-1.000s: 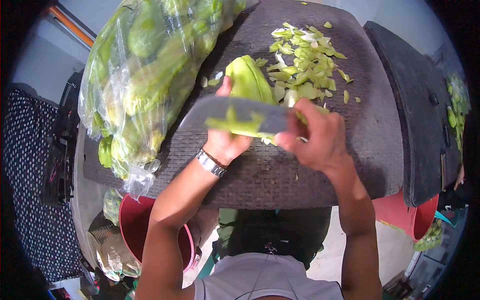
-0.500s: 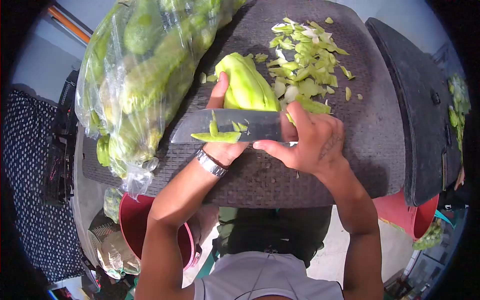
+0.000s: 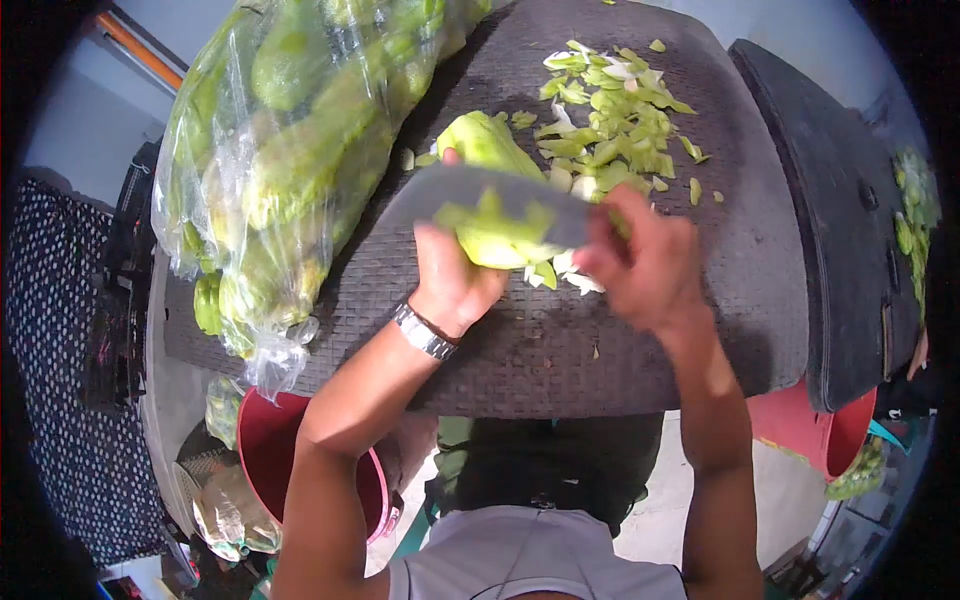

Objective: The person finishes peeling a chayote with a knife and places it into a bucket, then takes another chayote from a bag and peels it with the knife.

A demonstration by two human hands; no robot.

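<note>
My left hand (image 3: 450, 275), below a metal watch, holds a pale green peeled vegetable (image 3: 488, 145) from underneath and its left side. In my right hand (image 3: 650, 255) is the handle of a wide knife (image 3: 500, 205), its fingers wrapped round it. The blade, blurred by motion, lies across the vegetable and hides its middle, and green slivers cling to it. A pile of green peelings (image 3: 610, 115) lies on the dark woven table (image 3: 560, 370) beyond my right hand. A few white and green scraps (image 3: 575, 275) are below the vegetable.
A clear plastic bag (image 3: 300, 150) full of green vegetables lies along the table's left side. Beyond the right edge stands a black padded panel (image 3: 835, 230). One red bucket (image 3: 265, 440) is below the table at left, another red bucket (image 3: 820, 430) at right.
The knife has risen from the vegetable's lower end and turned slightly, with my right hand moving a little right. White and green scraps now show under the vegetable, which has tilted slightly.
</note>
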